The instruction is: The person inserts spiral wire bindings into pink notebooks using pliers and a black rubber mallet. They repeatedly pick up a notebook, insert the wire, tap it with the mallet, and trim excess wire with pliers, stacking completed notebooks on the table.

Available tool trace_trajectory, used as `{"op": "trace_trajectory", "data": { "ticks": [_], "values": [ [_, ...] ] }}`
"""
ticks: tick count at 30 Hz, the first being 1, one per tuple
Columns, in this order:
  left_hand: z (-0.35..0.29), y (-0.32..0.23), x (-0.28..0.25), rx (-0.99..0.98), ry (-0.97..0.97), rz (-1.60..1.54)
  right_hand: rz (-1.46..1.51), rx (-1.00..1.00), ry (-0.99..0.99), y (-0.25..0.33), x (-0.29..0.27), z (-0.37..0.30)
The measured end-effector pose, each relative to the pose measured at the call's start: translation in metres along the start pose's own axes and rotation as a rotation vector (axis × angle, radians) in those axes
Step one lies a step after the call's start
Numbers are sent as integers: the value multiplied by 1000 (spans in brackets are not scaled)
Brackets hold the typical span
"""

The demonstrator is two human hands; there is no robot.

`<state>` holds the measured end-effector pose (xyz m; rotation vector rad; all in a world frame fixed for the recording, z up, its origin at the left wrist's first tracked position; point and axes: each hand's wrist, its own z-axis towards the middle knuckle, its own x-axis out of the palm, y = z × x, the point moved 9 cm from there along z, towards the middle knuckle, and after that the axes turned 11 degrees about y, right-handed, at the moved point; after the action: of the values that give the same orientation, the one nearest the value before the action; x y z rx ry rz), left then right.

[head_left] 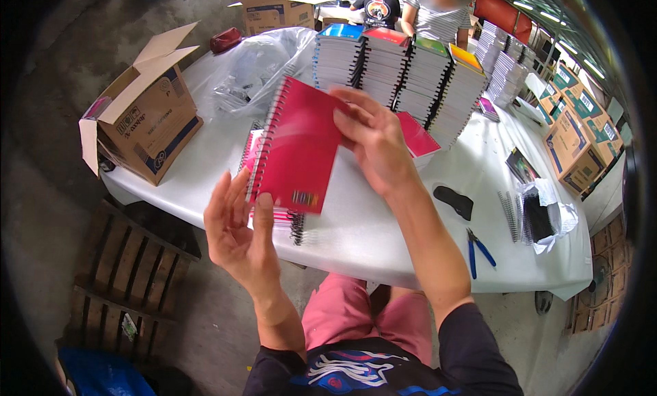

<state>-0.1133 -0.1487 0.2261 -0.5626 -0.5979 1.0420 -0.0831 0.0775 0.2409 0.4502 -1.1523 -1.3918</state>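
Note:
A spiral-bound notebook with a red cover (298,150) is held up over the table, tilted, its metal coil along the left side. My right hand (373,136) grips its upper right edge between thumb and fingers. At the lower left corner my left hand (239,225) has its thumb on the cover, the fingers beside the coil. Below it lies a pile of spiral notebooks (282,220), mostly covered by the raised one. Another red-covered notebook (417,135) lies beyond my right wrist.
Tall notebook stacks (335,64) stand at the back. An open cardboard box (154,126) and a clear plastic bag (256,71) are left. At right lie blue-handled pliers (472,259), a black flat piece (454,202), loose coils (508,215) and cartons (571,146). Two people are behind.

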Motion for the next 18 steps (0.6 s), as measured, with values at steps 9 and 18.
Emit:
{"op": "trace_trajectory", "data": {
  "ticks": [9,18],
  "values": [
    [3,53,-52,-113,-56,200,-916,-448,746,6,119,83],
    [-7,102,-34,-223,196,120,-628,-279,518,-41,69,76]
  ]
}}
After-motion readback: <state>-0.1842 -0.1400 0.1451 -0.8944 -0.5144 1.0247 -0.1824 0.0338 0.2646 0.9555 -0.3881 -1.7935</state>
